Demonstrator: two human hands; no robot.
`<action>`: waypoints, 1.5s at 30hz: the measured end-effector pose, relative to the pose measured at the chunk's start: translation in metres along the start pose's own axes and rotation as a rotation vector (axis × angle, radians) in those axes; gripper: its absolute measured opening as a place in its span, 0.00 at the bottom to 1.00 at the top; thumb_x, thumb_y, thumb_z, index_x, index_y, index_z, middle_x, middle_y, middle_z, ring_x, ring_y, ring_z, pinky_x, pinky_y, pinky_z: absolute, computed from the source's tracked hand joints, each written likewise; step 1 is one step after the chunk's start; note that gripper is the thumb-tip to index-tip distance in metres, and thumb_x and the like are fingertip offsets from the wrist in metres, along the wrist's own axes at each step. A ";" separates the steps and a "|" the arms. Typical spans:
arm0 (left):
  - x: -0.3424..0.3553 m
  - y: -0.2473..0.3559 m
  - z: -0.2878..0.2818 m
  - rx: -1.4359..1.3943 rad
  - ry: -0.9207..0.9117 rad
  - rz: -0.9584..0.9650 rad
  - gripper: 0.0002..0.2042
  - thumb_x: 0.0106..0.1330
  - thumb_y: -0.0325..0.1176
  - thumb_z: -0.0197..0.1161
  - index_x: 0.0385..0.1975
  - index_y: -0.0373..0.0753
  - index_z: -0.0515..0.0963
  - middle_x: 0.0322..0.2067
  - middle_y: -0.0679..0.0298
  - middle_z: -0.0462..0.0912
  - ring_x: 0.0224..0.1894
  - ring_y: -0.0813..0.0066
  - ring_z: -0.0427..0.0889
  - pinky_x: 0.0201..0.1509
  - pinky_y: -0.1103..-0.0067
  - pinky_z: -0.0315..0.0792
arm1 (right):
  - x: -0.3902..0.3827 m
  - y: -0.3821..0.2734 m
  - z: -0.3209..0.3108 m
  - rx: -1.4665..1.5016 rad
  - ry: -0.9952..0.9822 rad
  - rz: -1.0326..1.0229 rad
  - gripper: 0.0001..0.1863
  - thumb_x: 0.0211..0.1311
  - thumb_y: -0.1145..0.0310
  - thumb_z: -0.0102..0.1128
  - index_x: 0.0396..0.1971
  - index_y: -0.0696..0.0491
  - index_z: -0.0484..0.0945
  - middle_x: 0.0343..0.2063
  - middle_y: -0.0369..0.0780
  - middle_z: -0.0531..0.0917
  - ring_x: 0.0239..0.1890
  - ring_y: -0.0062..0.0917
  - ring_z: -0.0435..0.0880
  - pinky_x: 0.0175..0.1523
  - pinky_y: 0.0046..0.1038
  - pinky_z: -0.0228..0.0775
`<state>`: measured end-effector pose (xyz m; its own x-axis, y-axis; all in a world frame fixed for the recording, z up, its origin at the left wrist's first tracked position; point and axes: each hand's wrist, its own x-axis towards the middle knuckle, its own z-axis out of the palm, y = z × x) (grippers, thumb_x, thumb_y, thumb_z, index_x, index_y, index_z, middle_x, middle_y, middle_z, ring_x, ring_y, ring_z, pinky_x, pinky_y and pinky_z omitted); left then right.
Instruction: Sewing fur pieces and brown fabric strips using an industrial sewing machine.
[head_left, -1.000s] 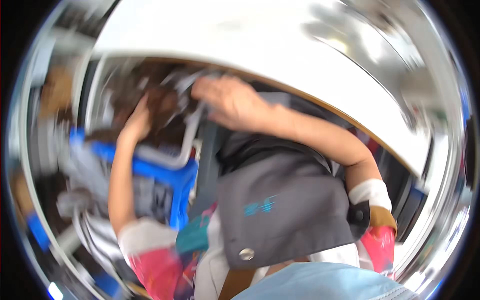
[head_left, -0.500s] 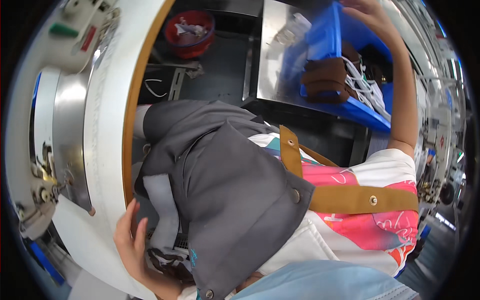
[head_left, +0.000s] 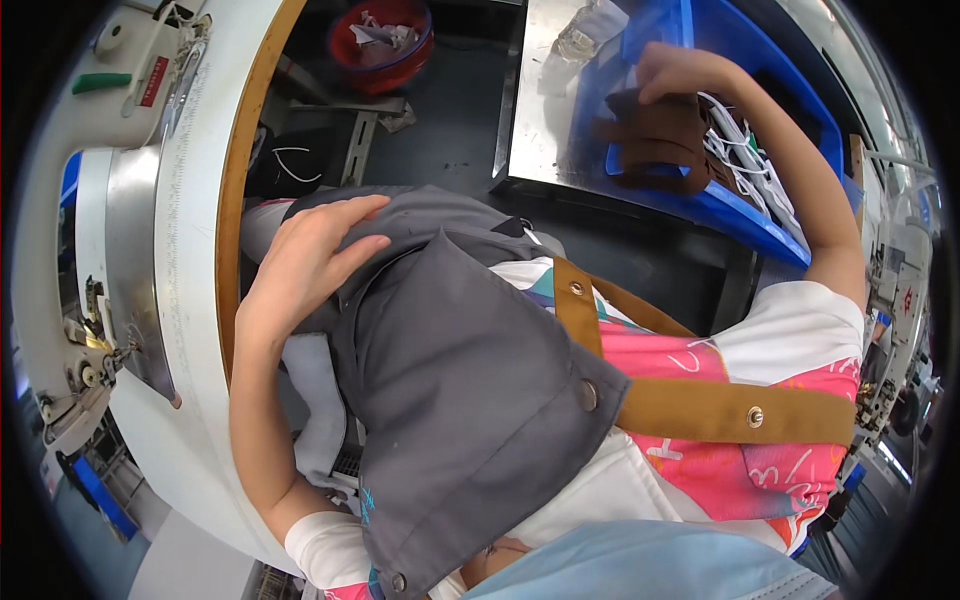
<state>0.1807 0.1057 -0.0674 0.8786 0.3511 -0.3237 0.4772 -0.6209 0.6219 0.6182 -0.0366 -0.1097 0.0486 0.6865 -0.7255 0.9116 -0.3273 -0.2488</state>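
Note:
My right hand (head_left: 675, 75) reaches over the rim of a blue plastic bin (head_left: 740, 215). Its fingers close on a dark piece of material (head_left: 627, 103) at the top of a brown stack (head_left: 660, 150); blur hides what kind of piece it is. White cords or strips (head_left: 740, 150) lie beside the stack inside the bin. Over the grey apron (head_left: 470, 350) on my lap, my left hand (head_left: 315, 250) holds nothing, thumb and fingers apart.
To the left runs a white sewing table (head_left: 200, 230) with a wooden edge, carrying a sewing machine (head_left: 130, 110). A steel table (head_left: 545, 130) bears the bin and a clear plastic packet (head_left: 590, 30). A red basin (head_left: 380, 75) with scraps stands on the floor.
My right hand has come down from the bin's far rim to the brown stack and closed on a dark piece. My left hand has moved forward from beside the table edge to above my lap.

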 end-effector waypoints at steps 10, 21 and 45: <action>0.099 0.015 0.030 -0.360 -0.226 0.175 0.19 0.58 0.35 0.62 0.46 0.29 0.75 0.36 0.52 0.83 0.41 0.68 0.82 0.45 0.77 0.73 | -0.024 -0.013 0.012 0.526 0.260 -0.094 0.17 0.61 0.57 0.56 0.40 0.56 0.75 0.30 0.30 0.77 0.34 0.12 0.73 0.39 0.17 0.65; 0.185 0.063 0.121 -0.586 -0.074 0.187 0.33 0.53 0.38 0.67 0.57 0.27 0.64 0.49 0.48 0.74 0.52 0.64 0.73 0.55 0.76 0.66 | -0.024 -0.004 0.014 0.661 0.079 -0.249 0.18 0.58 0.64 0.58 0.44 0.61 0.75 0.36 0.37 0.80 0.40 0.17 0.74 0.48 0.19 0.65; 0.180 0.072 0.156 -0.927 -0.286 0.167 0.10 0.56 0.30 0.66 0.32 0.30 0.76 0.23 0.65 0.80 0.26 0.84 0.74 0.30 0.85 0.67 | -0.056 -0.042 0.043 -0.300 0.345 -0.274 0.28 0.35 0.55 0.71 0.33 0.63 0.79 0.40 0.47 0.79 0.51 0.36 0.73 0.59 0.32 0.61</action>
<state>0.3755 0.0151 -0.1919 0.9628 0.0506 -0.2655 0.2516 0.1911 0.9488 0.5600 -0.0892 -0.0866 -0.1222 0.9111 -0.3936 0.9840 0.0593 -0.1683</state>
